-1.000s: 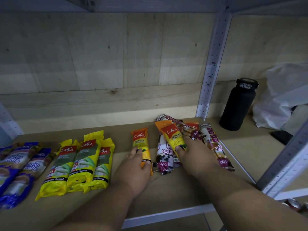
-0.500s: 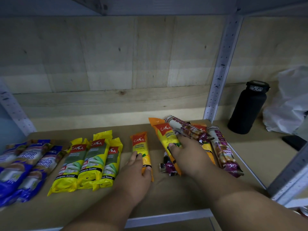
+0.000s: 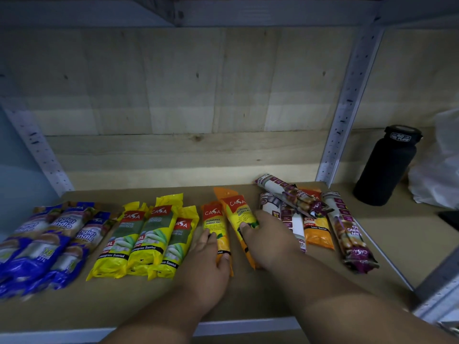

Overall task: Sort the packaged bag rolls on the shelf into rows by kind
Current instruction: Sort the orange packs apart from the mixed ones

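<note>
Two orange rolls lie side by side mid-shelf. My left hand [image 3: 206, 264] grips the left orange roll [image 3: 214, 219], fingers on one side and thumb on the other. My right hand [image 3: 269, 240] holds the second orange roll [image 3: 237, 208], thumb pressed on its face. Left of them stand three yellow rolls [image 3: 149, 234] in a row, and several blue rolls [image 3: 49, 239] at the far left. To the right is a loose pile: purple-and-white rolls [image 3: 293, 194], one long purple roll [image 3: 347, 232] and a third orange roll [image 3: 316, 232].
The brown shelf board [image 3: 248, 299] has a white metal front edge. A perforated upright [image 3: 347, 108] stands at the back right. Beyond it are a black bottle [image 3: 387, 167] and a white plastic bag [image 3: 442, 165]. A wooden wall backs the shelf.
My right hand has drawn the second orange roll left, out of the pile, until it lies beside the first. My left hand has stayed on its roll.
</note>
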